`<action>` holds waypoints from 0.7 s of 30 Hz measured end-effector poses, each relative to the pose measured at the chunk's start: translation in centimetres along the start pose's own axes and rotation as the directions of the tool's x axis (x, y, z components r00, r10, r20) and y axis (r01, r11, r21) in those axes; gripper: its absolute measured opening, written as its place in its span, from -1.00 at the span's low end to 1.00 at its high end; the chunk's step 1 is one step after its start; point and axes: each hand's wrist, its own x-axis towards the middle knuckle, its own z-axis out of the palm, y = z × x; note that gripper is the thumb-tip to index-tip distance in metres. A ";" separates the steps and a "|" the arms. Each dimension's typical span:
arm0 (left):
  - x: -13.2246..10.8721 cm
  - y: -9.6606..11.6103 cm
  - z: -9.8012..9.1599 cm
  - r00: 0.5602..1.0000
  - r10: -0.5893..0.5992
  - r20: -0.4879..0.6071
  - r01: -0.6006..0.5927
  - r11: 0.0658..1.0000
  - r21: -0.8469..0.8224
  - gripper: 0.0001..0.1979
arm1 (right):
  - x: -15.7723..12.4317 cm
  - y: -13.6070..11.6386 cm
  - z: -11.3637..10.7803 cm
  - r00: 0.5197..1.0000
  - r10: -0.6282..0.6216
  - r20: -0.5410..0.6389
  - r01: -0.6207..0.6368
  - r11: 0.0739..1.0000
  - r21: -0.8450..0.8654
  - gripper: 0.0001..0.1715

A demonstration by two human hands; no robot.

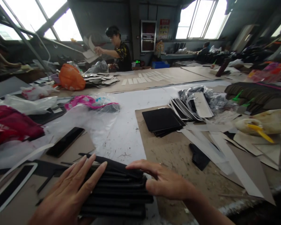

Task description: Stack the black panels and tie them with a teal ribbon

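Note:
A stack of flat black strips (pixel 117 193) lies at the lower middle, its layers slightly uneven. My left hand (pixel 72 184) rests flat across the left part of the stack, fingers stretched out. At the right end, my right hand (pixel 164 181) touches the stack; its fingertips are on the top piece and its thumb sits lower by the edge, with a gap between them. What the pieces are made of I cannot make out. Beyond them, a pile of black square panels (pixel 162 120) lies on the brown board, beside a fanned row of white-edged pieces (pixel 184 109).
A phone (pixel 65 142) lies left of the stack. Pale strips (pixel 234 162), a black scrap (pixel 199 156) and a stained bottle (pixel 264 122) with a yellow tip are at right. Plastic bags (pixel 89 103) lie at left. Across the table, a person (pixel 118 50) holds pale sheets.

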 end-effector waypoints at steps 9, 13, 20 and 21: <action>1.1 -0.5 -0.4 0.997 0.076 -0.025 -0.073 0.991 0.112 -0.25 | 2.3 -1.1 -1.8 0.972 0.180 0.150 -0.190 0.980 0.061 -0.22; 1.4 -0.6 -0.5 0.998 0.063 -0.010 -0.061 0.992 0.108 -0.25 | 3.2 -1.3 -1.8 0.971 0.198 0.132 -0.194 0.980 -0.043 -0.22; 1.6 -0.5 -0.7 0.999 0.034 0.011 -0.035 0.996 0.087 -0.24 | 4.7 -2.2 -2.3 0.938 0.295 0.184 -0.265 0.949 -0.173 -0.38; 1.6 -0.4 -0.7 1.000 0.026 0.013 -0.027 0.996 0.082 -0.24 | 4.6 -2.1 -2.6 0.939 0.281 0.198 -0.252 0.954 -0.160 -0.38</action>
